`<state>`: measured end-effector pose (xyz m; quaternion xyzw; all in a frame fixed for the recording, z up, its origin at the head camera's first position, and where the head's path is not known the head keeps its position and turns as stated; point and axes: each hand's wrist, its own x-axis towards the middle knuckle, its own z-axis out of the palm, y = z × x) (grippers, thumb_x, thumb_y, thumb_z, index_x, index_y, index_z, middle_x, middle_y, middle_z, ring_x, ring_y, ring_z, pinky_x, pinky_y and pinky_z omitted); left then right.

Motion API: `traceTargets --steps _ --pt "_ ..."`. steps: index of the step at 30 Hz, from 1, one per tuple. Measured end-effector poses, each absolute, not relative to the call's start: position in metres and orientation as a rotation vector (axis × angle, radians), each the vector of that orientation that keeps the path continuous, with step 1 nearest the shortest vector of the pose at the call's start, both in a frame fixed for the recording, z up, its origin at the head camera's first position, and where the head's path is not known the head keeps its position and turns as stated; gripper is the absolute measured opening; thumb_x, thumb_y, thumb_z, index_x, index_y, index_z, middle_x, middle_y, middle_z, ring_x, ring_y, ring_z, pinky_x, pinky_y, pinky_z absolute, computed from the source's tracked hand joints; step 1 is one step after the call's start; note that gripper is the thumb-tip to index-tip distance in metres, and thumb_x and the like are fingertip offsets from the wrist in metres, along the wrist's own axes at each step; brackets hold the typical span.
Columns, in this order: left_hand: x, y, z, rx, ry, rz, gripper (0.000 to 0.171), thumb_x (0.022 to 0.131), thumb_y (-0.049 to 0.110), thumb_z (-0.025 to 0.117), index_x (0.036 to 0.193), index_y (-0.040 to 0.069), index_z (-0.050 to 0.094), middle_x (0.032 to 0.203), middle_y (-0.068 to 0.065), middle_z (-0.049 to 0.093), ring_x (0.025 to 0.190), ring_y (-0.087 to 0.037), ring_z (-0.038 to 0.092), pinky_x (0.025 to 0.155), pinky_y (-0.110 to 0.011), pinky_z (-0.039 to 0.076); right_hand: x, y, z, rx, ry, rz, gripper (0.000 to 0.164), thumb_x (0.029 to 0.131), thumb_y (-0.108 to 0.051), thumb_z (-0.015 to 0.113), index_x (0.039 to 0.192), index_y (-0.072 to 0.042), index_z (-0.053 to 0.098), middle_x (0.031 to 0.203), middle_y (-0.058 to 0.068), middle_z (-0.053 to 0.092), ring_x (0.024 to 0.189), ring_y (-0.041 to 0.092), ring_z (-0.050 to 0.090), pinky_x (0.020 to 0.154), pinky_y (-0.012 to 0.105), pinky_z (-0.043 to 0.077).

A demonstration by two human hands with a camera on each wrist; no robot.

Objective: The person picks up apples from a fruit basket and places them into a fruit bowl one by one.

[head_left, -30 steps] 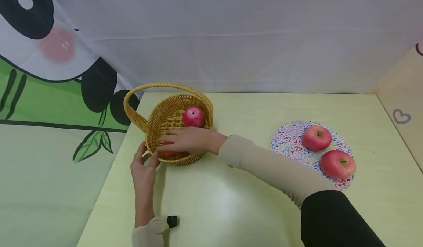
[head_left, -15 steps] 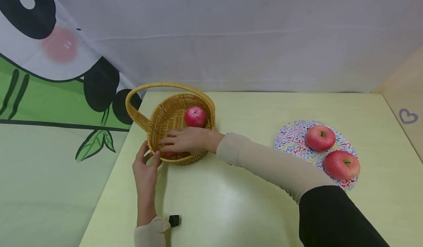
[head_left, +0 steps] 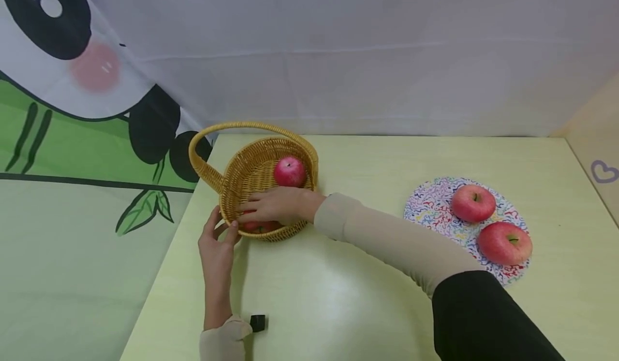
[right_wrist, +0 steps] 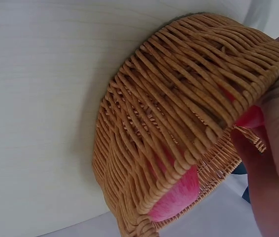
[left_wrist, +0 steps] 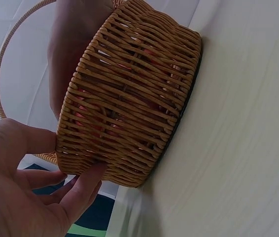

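Right sleeve [head_left: 387, 237] nearer half-hidden apple [head_left: 263, 226]

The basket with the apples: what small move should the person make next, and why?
Probably, the right hand should settle its fingers snugly round the near apple: that apple lies partly beneath the hand, and how firmly it is gripped is hidden. The left hand holds the side of the basket, which should help steady it.

Golden brown with woven pattern for the basket [head_left: 246, 170]; pinkish red for the apples [head_left: 290, 172]; white with blue, red and yellow squiggles for the disc [head_left: 429, 204].
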<state>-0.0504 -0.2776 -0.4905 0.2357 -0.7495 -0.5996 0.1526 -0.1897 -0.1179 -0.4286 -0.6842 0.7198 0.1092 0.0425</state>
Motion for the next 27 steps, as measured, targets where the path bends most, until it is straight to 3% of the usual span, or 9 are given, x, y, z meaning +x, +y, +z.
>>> traceTargets --steps 14,27 --pt "-0.048 -0.278 -0.495 0.669 -2.153 -1.714 0.063 0.104 0.015 0.063 0.162 0.025 0.04 0.156 -0.008 0.048 0.131 -0.021 0.05 0.082 -0.009 0.059 -0.193 -0.118 -0.437 -2.091 2.2 0.207 0.068 0.104 -0.022 0.062 0.165 -0.026 0.032 0.169 0.001 0.037 0.157 0.024 0.034 0.117 0.039 0.052" --pt "-0.05 -0.277 -0.492 0.669 -2.133 -1.699 0.062 0.104 0.01 0.062 0.161 0.02 0.041 0.153 -0.01 0.05 0.128 -0.02 0.052 0.081 -0.009 0.059 -0.199 -0.108 -0.439 -1.935 2.24 -0.12 0.066 0.1 -0.034 0.069 0.159 -0.022 0.043 0.165 0.002 0.043 0.153 0.026 0.04 0.117 0.043 0.052"
